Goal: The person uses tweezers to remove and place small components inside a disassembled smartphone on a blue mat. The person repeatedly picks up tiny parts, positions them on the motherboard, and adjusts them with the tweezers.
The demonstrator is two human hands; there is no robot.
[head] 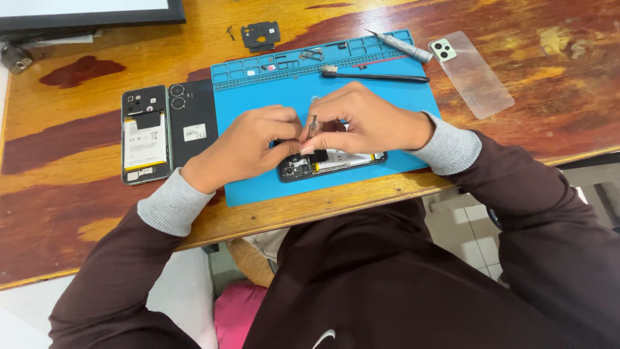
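Both hands are meeting over an opened phone [332,163] that is lying on the near part of a blue repair mat [258,97], close to the front edge of the wooden worktop [77,161]. The phone is lying lengthwise with its back removed, its inner parts and pale battery showing between and under the fingers. The left hand [248,145] is resting on the phone's left end, fingers curled down onto it. The right hand [368,123] is pinching a small metal tool [313,125], which looks like tweezers, holding it upright just above the phone; thumb and fingertips are closing tightly on it, and the left hand's fingertips are touching or almost touching the same spot. Whether the tool's tip is reaching the phone is hard to tell.

Along the far rim of the mat, shallow compartments are holding small parts, and a black brush [374,77] is lying just below them. A silver screwdriver [400,46] is resting across the mat's far right corner. To the right of the mat, a clear phone case [478,77] is lying on the wood. To the left of the mat, a second opened phone [144,134] is lying beside its dark back cover [192,119]. A small black plastic part [261,35] is sitting beyond the mat
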